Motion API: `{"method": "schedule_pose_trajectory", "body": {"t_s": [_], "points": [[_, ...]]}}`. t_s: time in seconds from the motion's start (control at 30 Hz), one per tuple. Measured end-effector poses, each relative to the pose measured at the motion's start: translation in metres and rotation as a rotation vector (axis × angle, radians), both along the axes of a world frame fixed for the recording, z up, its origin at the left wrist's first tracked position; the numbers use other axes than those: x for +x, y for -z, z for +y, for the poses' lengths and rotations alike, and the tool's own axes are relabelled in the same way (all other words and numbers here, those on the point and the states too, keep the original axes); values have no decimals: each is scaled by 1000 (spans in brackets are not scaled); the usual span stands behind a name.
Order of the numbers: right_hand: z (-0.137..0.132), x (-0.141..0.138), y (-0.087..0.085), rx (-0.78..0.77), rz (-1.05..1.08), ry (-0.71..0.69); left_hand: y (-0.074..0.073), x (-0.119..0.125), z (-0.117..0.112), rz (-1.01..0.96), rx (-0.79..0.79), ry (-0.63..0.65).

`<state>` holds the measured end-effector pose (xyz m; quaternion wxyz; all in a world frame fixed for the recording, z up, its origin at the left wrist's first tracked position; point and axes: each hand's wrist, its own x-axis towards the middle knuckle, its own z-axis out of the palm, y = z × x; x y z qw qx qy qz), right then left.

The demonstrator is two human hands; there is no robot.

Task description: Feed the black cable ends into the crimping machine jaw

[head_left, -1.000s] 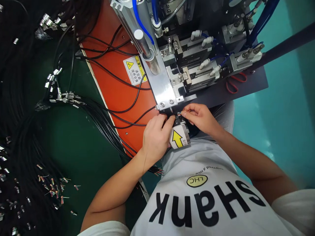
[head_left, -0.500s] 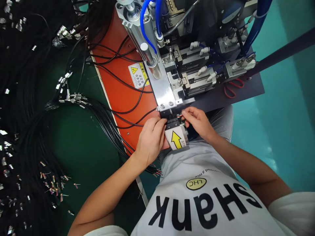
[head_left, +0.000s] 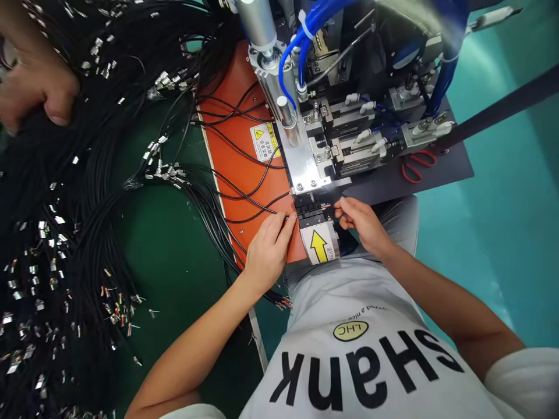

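Wire end: thin coloured leads, sitting at the mouth of the black fixture just under the machine's metal plate. Long axis runs roughly left-right, tip pointing left into the fixture.

Right hand is just to the right of the wire end, fingertips pinched together at it. Looks like it's gripping the leads, but the contact is too small to confirm. This hand is the nearer one; the wire lies directly off its fingertips, toward the fixture.

Left hand is on the other side of the fixture, resting on the orange plate, fingers loosely curled, thumb and forefinger at a black cable where it meets the fixture's left edge. Can't tell whether it's actually clamping the cable or just steadying it.

So both hands flank the fixture, left on the cable side, right on the lead side.

Below the fixture: white block with yellow arrow label, arrow pointing up into the machine.

Further out: red-handled scissors on the dark base right of the machine; big pile of black cables with metal terminals on the green surface; another person's hand in that pile, top left.
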<state>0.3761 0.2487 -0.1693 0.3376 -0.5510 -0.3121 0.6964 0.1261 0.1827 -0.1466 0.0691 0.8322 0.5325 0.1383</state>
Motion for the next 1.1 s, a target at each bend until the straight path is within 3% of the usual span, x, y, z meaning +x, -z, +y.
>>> {"method": "schedule_pose_trajectory", "body": {"t_s": [0.13,0.27,0.37,0.47,0.53,0.6,0.67,0.77,0.87,0.97,1.1], "points": [[-9,4,5,16,-22,17,-6,9,11,8,-35,-54],[-10,8,-3,64,-13,55,-35,-3,28,-93,-105,-76],[-11,18,-11,78,-13,76,-65,-35,27,-59,-227,99],[-12,26,-16,82,-11,88,-83,-63,18,232,-232,245],[-14,28,-19,91,-10,86,-84,-72,14,367,-151,315],[-15,29,-24,99,-7,85,-80,-72,16,354,-65,408],[-16,31,-29,106,-6,89,-76,-66,21,215,18,452],[-17,36,-38,117,-9,101,-70,-48,29,-12,127,411],[-17,36,-44,132,-20,98,-65,-25,34,-81,189,394],[-17,29,-47,158,-31,78,-62,-6,32,-69,185,395],[-19,18,-51,214,-57,14,-65,10,25,-91,33,439]]}}
